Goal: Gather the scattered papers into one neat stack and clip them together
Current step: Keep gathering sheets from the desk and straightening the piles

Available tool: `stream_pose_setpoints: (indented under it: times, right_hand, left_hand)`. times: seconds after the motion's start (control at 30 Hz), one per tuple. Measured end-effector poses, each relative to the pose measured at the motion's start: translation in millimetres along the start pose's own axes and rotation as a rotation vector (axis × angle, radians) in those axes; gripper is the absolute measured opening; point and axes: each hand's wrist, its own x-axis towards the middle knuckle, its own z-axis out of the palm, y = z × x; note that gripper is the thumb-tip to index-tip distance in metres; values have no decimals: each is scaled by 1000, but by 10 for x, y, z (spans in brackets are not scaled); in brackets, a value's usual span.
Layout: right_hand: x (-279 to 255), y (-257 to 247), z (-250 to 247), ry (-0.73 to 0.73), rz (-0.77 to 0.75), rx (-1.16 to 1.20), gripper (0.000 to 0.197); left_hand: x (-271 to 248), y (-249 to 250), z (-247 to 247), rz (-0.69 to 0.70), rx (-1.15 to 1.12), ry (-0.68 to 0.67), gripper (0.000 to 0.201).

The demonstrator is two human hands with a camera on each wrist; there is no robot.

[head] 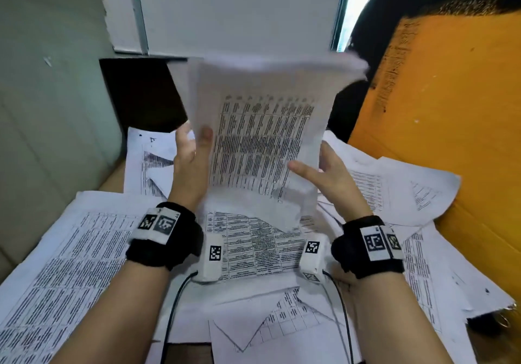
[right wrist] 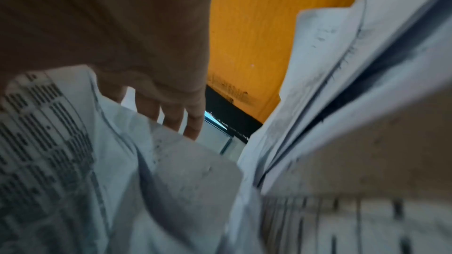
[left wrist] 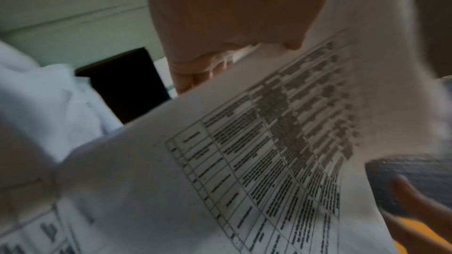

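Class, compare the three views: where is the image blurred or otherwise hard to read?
Head view: mostly sharp, only the top edge of the held sheets smears. Left wrist view: soft throughout, table print still traceable. Right wrist view: heaviest blur; the right hand is shadowed, print streaked.

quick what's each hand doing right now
Left hand: pinches the raised white printed sheets.
Right hand: on the sheets' right edge; grip cannot be told.

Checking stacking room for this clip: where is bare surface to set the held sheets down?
Little. Scattered papers cover the middle. Bare patches: a strip at the near edge below the chart page, and the orange board on the right. Left hand and right hand hold the sheets above the clutter.
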Motion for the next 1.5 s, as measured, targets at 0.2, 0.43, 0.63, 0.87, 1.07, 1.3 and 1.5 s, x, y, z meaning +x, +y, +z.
stream_pose_setpoints:
  times: [0.2,0.43,0.63,0.87,1.07,1.3,1.5]
  right_hand:
    - [-67,-160,291,40,-34,91,53]
    - [8,-33,228,-80,32,-265,33]
    - [29,-39,176,164,25,23,29]
    - [84,269,54,129,211,-311,40]
    - [100,401,56,272,233,-409,28]
    - [139,295,-150,712,60,-377,14]
    - [214,684,-466,736,381,-169,15]
  left_hand:
    - [111,-281,40,94,-35,189,46]
    - [62,-105,90,30,76,25,49]
    - [178,-250,-5,32,133,110,18]
    - [270,-872,-81,-439,92,-29,14]
    - [249,-1016,-67,-573,64,-22,15]
    - [253,-1044,-94,-606,41,-20,16]
    - [246,-1048,-78,-641,89,-147,32]
